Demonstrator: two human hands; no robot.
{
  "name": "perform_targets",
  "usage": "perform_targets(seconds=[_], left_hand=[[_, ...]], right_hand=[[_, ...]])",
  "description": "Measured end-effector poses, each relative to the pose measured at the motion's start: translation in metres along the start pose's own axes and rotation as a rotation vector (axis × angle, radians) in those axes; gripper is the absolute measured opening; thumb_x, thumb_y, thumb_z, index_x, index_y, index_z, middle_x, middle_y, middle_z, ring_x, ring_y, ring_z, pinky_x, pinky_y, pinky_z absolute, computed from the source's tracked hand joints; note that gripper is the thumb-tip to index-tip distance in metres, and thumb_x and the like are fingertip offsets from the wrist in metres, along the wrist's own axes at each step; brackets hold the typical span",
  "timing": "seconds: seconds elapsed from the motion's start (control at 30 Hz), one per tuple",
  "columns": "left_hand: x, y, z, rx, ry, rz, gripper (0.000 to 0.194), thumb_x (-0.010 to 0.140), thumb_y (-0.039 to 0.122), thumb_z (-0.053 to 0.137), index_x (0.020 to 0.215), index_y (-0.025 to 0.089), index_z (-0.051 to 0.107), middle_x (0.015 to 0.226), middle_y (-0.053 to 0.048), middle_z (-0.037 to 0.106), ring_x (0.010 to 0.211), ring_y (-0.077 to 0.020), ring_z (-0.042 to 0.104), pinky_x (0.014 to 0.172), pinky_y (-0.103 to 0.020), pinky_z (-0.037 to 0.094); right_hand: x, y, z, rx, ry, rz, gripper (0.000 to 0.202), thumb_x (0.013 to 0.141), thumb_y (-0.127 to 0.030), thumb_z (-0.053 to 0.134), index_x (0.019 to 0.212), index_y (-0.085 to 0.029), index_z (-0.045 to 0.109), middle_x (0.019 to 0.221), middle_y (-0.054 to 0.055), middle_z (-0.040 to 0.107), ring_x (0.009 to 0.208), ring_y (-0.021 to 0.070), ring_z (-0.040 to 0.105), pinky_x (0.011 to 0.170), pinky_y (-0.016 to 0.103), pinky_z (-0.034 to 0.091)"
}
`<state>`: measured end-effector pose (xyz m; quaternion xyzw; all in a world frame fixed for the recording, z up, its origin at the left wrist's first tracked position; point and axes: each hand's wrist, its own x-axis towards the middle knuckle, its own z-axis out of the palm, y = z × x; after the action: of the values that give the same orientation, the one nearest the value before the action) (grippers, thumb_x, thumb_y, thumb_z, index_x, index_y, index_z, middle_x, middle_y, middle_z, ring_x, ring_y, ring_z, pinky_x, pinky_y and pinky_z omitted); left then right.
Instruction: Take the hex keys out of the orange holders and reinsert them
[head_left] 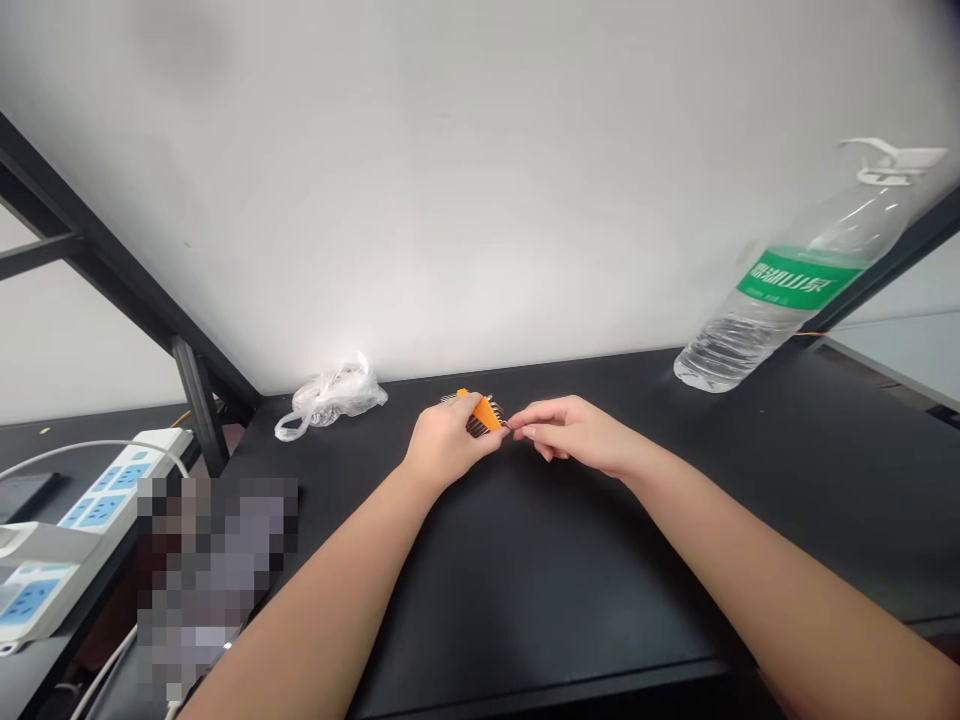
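left hand (448, 440) clasping, right hand (571, 432) curled, forearms (360, 555) slanted inward

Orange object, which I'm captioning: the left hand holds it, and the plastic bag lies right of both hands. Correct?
Wrong side: in the head view, the plastic bag lies left of the right hand and of the left hand, which does hold the orange object.

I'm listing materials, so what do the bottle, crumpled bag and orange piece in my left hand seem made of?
Bottle: clear, glossy plastic, by its transparent ridges. Bag: likely thin plastic film, shiny and wrinkled. Orange piece: perhaps matte plastic, evenly coloured; partly hidden, so uncertain.
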<state>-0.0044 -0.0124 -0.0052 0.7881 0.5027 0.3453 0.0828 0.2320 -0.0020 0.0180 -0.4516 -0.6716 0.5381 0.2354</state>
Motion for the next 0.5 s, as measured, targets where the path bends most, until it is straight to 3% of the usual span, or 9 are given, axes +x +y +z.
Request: perform_targets(seconds=[0.5], left_hand=[[-0.004,-0.002,0.009,0.173,0.017,0.105,0.03,0.087,0.048,0.07,0.101,0.023,0.066,0.077,-0.003,0.068,0.069,-0.0191,0.063,0.062,-0.03,0.046]], right_hand=[[0.006,0.003,0.01,-0.052,0.066,-0.004,0.027,0.084,-0.046,0.07,0.088,-0.02,0.074,0.065,0.0,0.061,0.059,0.0141,0.052,0.054,0.027,0.038]])
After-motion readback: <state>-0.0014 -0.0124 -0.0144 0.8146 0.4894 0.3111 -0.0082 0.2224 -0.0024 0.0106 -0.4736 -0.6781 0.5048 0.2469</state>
